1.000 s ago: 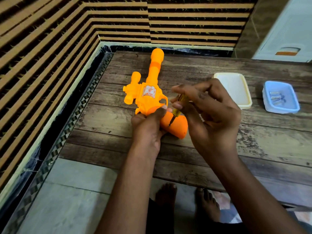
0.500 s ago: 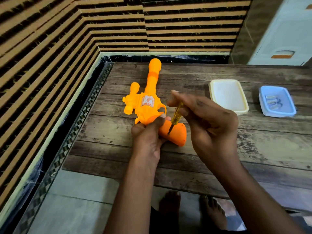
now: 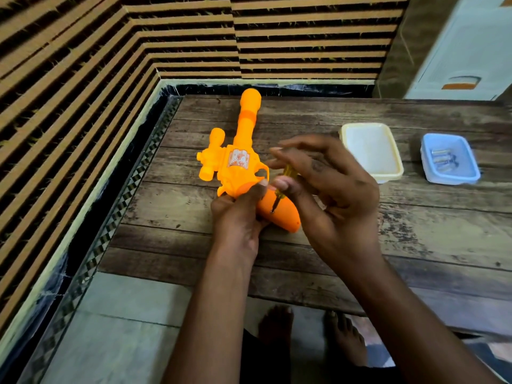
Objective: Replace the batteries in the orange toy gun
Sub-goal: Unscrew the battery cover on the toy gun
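Since the earlier frames, the fingers of the right hand (image 3: 329, 189) have been spread further apart above the screwdriver (image 3: 281, 187), while the toy gun (image 3: 241, 164) is kept in much the same spot on the table (image 3: 415, 225). The screwdriver's yellow handle is pinched between the right thumb and a fingertip, with the other fingers fanned loosely outward. Its dark shaft is angled downward, and its tip is set against the orange grip of the gun, apparently at a small screw hole, though that detail is too small to be confirmed.

The gun is held by the left hand (image 3: 238, 217), whose fingers are curled round the body just behind the trigger guard, the thumb being pressed on the upper face. The gun is laid flat near the left part of the wooden table, its barrel pointed away from the person toward the striped wall (image 3: 304, 37) and its grip directed toward the near right.

A cream container (image 3: 372, 152) is seen on the table to the right of the hands, and a blue tray (image 3: 448, 159) is placed further right, well apart from the gun. Several batteries (image 3: 443, 159) are contained in the blue tray. Bare feet (image 3: 277, 325) are visible on the floor below the table edge.
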{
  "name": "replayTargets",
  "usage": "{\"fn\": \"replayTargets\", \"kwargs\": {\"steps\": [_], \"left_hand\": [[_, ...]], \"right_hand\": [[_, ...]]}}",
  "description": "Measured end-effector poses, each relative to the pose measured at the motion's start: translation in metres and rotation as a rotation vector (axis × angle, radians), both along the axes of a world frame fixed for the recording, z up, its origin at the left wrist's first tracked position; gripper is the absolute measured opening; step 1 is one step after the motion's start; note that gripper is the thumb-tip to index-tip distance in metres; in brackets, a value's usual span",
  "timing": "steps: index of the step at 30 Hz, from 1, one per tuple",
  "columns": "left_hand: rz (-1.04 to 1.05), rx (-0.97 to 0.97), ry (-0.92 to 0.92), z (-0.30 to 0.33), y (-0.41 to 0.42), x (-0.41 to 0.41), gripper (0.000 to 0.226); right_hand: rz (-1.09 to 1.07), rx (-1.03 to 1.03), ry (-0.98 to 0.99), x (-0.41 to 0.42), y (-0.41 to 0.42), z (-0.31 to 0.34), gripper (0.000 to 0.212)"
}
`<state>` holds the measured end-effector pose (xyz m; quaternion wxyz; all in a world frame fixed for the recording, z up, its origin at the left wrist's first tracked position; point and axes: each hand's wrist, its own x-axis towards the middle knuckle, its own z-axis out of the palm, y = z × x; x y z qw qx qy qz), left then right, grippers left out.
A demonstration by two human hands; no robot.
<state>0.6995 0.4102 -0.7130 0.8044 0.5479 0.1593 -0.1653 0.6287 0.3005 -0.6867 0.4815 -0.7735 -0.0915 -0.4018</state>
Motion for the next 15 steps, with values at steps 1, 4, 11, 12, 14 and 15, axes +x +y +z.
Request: {"fn": "replayTargets", "kwargs": {"steps": [1, 4, 11, 12, 14, 15], "left_hand": [[-0.001, 0.0, -0.003, 0.0001, -0.0007, 0.0001, 0.018], [-0.015, -0.012, 0.018, 0.0014, -0.0021, 0.0001, 0.016], [-0.038, -0.005, -0.015, 0.0006, -0.0013, 0.0, 0.015], [-0.038, -0.004, -0.015, 0.0015, -0.0015, -0.0003, 0.017], [-0.026, -0.013, -0.007, 0.0025, -0.0019, -0.0002, 0.019], [-0.022, -0.017, -0.003, 0.0025, -0.0022, -0.0001, 0.02]], "right_hand": [[-0.019, 0.01, -0.006, 0.0007, -0.0008, 0.0, 0.026], [-0.018, 0.026, -0.005, 0.0005, -0.0024, -0.0005, 0.028], [-0.016, 0.008, 0.017, -0.0001, 0.0009, -0.0006, 0.025], [-0.018, 0.008, 0.013, 0.0007, 0.0011, -0.001, 0.025], [-0.007, 0.011, 0.017, 0.0014, 0.0006, -0.0008, 0.026], [0.008, 0.012, 0.026, 0.0014, -0.0003, -0.0005, 0.029]]}}
